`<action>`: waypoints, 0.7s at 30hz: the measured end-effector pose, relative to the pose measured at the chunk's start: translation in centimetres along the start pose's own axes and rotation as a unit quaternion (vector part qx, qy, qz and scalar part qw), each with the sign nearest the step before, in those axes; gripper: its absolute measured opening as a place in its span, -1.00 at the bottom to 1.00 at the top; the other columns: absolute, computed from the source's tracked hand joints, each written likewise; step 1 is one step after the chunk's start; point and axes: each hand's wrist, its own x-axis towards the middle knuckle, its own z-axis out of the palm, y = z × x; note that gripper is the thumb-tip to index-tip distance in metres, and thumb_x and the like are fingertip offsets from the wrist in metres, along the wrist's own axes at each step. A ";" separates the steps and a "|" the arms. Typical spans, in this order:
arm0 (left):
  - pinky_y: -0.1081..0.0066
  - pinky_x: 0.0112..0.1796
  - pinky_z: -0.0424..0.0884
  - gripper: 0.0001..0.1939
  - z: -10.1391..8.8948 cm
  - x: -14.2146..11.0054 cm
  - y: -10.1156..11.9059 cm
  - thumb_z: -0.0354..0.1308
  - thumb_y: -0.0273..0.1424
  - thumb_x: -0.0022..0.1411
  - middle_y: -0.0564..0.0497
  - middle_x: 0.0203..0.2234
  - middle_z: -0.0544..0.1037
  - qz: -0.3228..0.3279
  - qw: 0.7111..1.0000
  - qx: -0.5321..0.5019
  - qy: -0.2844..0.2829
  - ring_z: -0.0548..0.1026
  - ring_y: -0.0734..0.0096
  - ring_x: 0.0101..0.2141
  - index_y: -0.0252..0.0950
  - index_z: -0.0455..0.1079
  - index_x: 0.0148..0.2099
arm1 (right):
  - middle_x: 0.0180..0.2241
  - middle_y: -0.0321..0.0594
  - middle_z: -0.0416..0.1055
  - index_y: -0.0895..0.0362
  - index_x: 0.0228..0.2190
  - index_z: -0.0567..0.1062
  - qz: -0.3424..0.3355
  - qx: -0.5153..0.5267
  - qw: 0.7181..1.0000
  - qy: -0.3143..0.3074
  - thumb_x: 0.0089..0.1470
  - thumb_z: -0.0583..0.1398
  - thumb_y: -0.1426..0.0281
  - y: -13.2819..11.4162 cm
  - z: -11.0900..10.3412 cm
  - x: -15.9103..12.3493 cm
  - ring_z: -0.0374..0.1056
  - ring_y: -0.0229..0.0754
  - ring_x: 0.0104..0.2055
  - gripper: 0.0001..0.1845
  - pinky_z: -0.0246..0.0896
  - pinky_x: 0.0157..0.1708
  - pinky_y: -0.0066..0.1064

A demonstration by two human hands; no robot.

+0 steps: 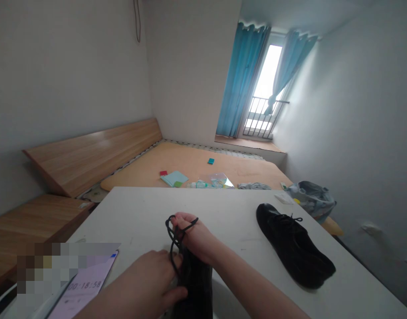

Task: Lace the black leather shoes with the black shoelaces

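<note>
- Two bare hands work at the near edge of a white table (223,208), forearms entering from the bottom of the view.
- Right hand (193,235): fingers bunched and narrow, raised, with a black lace (172,239) looped around them.
- Left hand (143,277): lower, fingers curved against one upright black shoe (195,283), which stands at the near table edge between the hands; the lace hangs down from the right hand beside its upper.
- One second black shoe (291,243) lies toward the right table edge, toe pointing to the near right corner, laces on top, well apart from both hands.
- Open tabletop extends from the hands to the far edge and separates them from the second shoe.
- One smartphone (87,290) at the near left corner shows a running-time display; part of that corner is pixelated.
- One white card (283,198) lies near the far right corner.
- Beyond the far edge: one bare mattress (190,164) bearing scattered small items, too small to count exactly; one wooden bed frame (90,155) at left; one patterned bag (311,199) at right.
</note>
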 end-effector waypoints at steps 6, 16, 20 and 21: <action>0.34 -0.11 0.42 -0.68 0.9 1.2 -0.1 0.21 -0.43 0.10 -0.06 -0.12 0.62 0.025 1.000 0.006 0.016 0.57 0.13 -0.10 -0.23 0.43 -0.05 | -0.59 -0.43 0.10 0.10 -0.54 0.30 -0.030 -0.104 0.994 0.001 -0.05 0.23 -0.07 1.3 -0.1 3.0 -0.06 -0.32 -0.53 -0.50 -0.17 -0.51 -0.45; 0.31 -0.31 0.42 -0.74 1.1 1.4 -0.8 -0.01 -0.46 0.11 -0.07 -0.30 0.65 0.021 0.999 0.011 0.040 0.62 0.08 -0.25 -0.22 0.38 -0.14 | -0.53 -0.37 0.21 0.10 -0.48 0.42 -0.160 -0.298 0.935 0.111 0.10 0.22 0.02 -7.5 -3.9 -3.6 0.09 -0.25 -0.44 -0.60 0.00 -0.42 -0.44; 0.28 -0.32 0.42 -0.66 1.0 1.4 -0.9 -0.05 -0.51 0.11 -0.04 -0.32 0.63 0.031 0.999 0.002 0.043 0.61 0.07 -0.26 -0.15 0.33 -0.07 | -0.53 -0.35 0.24 0.10 -0.47 0.39 -0.147 -0.362 0.881 0.269 0.19 0.15 0.06 -6.1 -10.5 -10.0 0.12 -0.25 -0.48 -0.61 0.05 -0.50 -0.47; 0.28 -0.34 0.42 -0.70 0.9 1.3 -0.9 -0.07 -0.50 0.13 -0.02 -0.34 0.63 0.042 0.998 0.006 0.038 0.61 0.08 -0.28 -0.13 0.35 -0.12 | -0.53 -0.32 0.28 0.10 -0.48 0.41 -0.124 -0.401 0.857 0.297 0.17 0.15 0.04 -5.1 -12.1 -11.4 0.18 -0.23 -0.48 -0.60 0.12 -0.50 -0.47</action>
